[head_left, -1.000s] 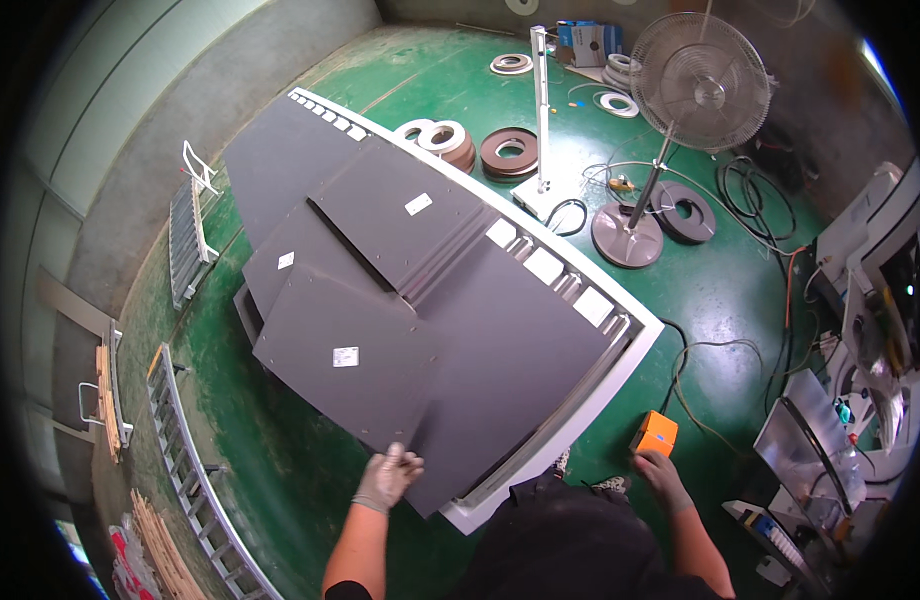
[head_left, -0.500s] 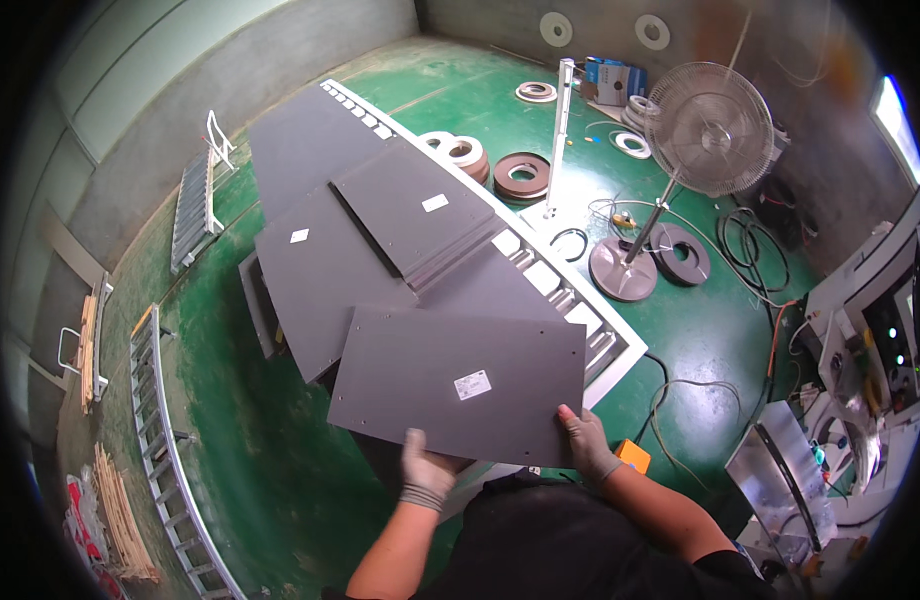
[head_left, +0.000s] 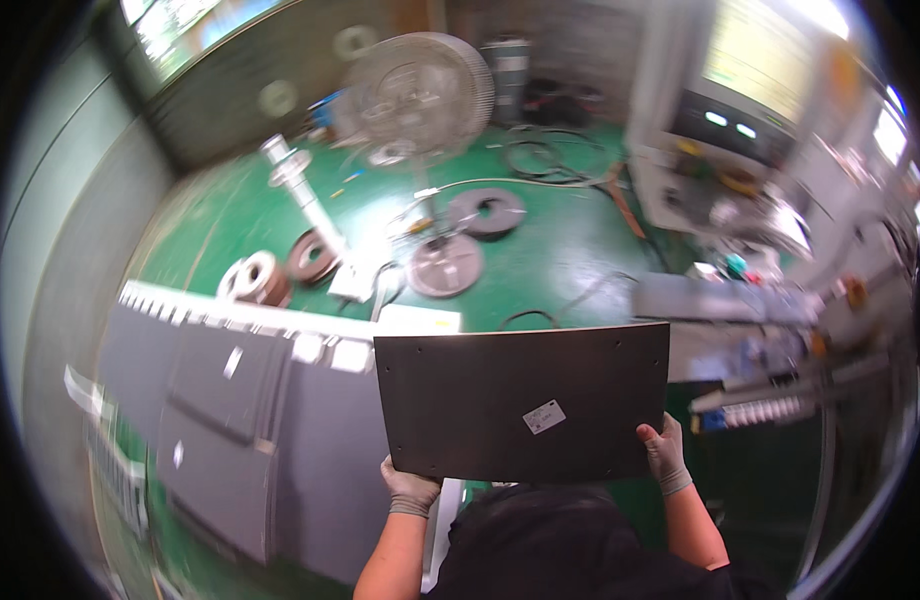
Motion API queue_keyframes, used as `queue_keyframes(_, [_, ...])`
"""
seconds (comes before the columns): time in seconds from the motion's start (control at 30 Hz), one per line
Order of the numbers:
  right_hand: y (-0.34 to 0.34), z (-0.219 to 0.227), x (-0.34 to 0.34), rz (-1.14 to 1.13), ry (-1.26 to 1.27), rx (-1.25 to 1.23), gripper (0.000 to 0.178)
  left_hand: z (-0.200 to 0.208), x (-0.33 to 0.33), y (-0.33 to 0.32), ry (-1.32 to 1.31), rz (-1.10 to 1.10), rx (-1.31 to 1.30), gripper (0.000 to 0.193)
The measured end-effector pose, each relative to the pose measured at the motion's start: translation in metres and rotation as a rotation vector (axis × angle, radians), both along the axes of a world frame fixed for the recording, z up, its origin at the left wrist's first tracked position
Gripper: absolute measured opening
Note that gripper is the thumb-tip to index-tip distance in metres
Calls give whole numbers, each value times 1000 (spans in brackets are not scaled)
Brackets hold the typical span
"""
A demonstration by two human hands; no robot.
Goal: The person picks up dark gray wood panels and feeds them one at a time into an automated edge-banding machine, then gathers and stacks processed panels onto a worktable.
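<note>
A dark grey rectangular panel point(head_left: 500, 390) with small holes near its edges and a white label point(head_left: 544, 416) is held up in front of my body. My left hand point(head_left: 412, 487), in a pale glove, grips its lower left corner, with most of the fingers hidden beneath. At the lower right edge my right hand point(head_left: 666, 450), gloved too, is closed on the panel with the thumb on its face. To the left, more dark grey panels point(head_left: 325, 450) lie stacked on a white-edged roller table point(head_left: 250, 315).
A standing fan point(head_left: 420, 95) rises from a round base point(head_left: 445, 266) beyond the panel. Rolls of edge banding point(head_left: 260, 278) and a grey coil point(head_left: 487, 212) lie on the green floor. Cables trail across it. At the right stands a machine with a lit screen point(head_left: 755, 60).
My view has swung to the right, and the stacked panels now appear at the left. The held panel has come off the roller table with both hands still on it.
</note>
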State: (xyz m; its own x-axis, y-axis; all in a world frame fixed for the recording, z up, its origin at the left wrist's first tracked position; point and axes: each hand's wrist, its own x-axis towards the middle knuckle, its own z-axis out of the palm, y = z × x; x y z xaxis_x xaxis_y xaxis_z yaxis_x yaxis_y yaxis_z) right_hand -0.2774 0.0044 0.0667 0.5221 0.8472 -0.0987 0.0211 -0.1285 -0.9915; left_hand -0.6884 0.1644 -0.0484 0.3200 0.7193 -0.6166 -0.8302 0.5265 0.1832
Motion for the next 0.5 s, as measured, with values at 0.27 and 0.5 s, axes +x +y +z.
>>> queue_keyframes(0.27, [-178,-37,-1,-820,113,78,60,62,227,62,-172,-814,270,78])
queue_keyframes(0.5, [-273,-116,-72,-1415,256,76,51,34,365,-25,323,-1365,643,32])
